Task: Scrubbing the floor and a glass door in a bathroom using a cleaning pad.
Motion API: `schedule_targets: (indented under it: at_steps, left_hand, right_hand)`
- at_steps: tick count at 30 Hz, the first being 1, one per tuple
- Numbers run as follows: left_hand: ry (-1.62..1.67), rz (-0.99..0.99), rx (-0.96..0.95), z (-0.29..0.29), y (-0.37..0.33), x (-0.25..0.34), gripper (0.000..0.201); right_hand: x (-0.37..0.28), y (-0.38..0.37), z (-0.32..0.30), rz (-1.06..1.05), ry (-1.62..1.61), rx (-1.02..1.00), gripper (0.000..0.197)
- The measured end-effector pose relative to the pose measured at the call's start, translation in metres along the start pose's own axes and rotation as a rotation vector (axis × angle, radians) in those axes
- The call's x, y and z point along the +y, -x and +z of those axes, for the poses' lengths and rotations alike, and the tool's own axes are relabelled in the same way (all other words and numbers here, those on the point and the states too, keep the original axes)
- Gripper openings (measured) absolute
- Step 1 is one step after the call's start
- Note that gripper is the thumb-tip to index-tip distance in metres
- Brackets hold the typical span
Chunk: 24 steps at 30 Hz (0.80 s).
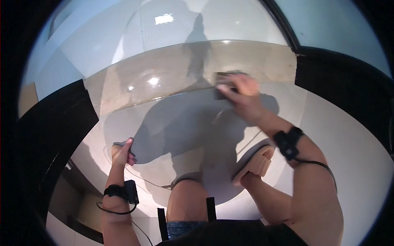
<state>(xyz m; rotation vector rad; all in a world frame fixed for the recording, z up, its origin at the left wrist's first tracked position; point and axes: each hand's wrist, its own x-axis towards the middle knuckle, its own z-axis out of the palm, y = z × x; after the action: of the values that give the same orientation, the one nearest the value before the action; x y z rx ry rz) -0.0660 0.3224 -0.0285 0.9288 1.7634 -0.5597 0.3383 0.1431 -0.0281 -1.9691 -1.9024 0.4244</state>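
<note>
My right hand [242, 91] is closed around a dark rectangular scrubbing pad or block [221, 93]; its exact kind is blurred. The block rests at the front edge of a wet, shiny beige sill [254, 61], where the sill meets the pale floor. Lower on the left, my left hand [120, 155] is held over the floor with its thumb up and its fingers curled. Something thin and grey shows beside the thumb, too small to name.
Dark frame panels flank the sill at left [57, 123] and right [340, 78]. Beyond it lies a glossy white surface [164, 33]. My slippered foot [258, 164] stands on the pale floor [283, 106]. Black strapped boxes with cables sit on both forearms.
</note>
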Motion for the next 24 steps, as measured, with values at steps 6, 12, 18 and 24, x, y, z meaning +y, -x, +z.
schedule_targets:
  at_steps: [6, 12, 18, 24]
  left_hand:
    - [-0.028, 0.005, 0.046, -0.005, 0.01, 0.008, 0.054]
    - [-0.022, 0.017, 0.057, -0.009, 0.008, -0.006, 0.055]
    - [-0.095, -0.007, 0.071, -0.001, 0.006, 0.009, 0.056]
    - [-0.06, 0.049, 0.087, -0.006, 0.008, 0.001, 0.058]
  right_hand:
    - [-0.085, -0.069, 0.056, 0.107, -0.098, 0.182, 0.035]
    - [-0.011, -0.008, -0.027, 1.275, -0.505, 0.141, 0.026]
    - [-0.038, 0.031, 0.039, 1.086, 0.176, 0.446, 0.034]
    - [-0.034, 0.039, 0.022, 0.953, 0.255, 0.31, 0.039]
